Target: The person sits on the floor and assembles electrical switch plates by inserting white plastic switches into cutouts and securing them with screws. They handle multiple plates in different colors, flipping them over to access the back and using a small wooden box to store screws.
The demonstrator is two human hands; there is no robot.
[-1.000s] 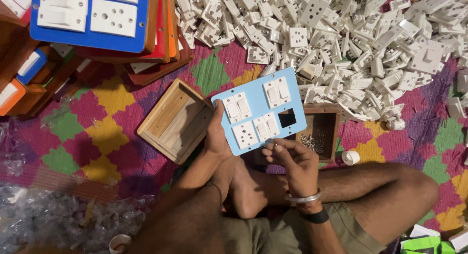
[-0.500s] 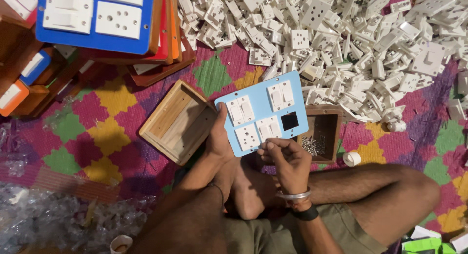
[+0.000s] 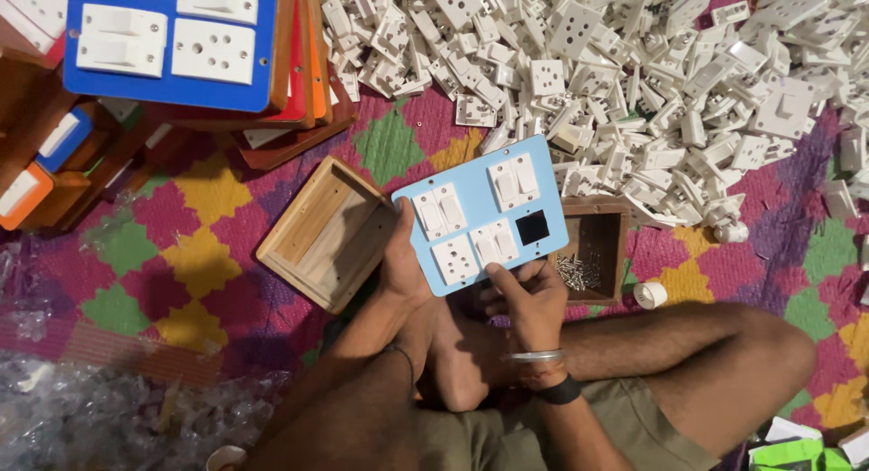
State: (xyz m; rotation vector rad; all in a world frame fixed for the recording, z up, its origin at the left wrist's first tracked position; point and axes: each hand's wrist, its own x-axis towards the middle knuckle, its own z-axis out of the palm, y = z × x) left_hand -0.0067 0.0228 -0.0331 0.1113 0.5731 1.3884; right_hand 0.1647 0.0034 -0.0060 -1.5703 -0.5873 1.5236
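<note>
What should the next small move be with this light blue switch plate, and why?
Probably reach for a white module from the pile to fill the plate. One square opening is bare while the other slots hold white parts. The left hand grips its edge; the right hand presses a fitted switch.

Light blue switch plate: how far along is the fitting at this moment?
Four white modules sit in the light blue switch plate; one square cutout is empty. The left hand grips the plate's left edge while the right hand presses a module on the lower row. The open wooden box lies unattached beside it.
</note>
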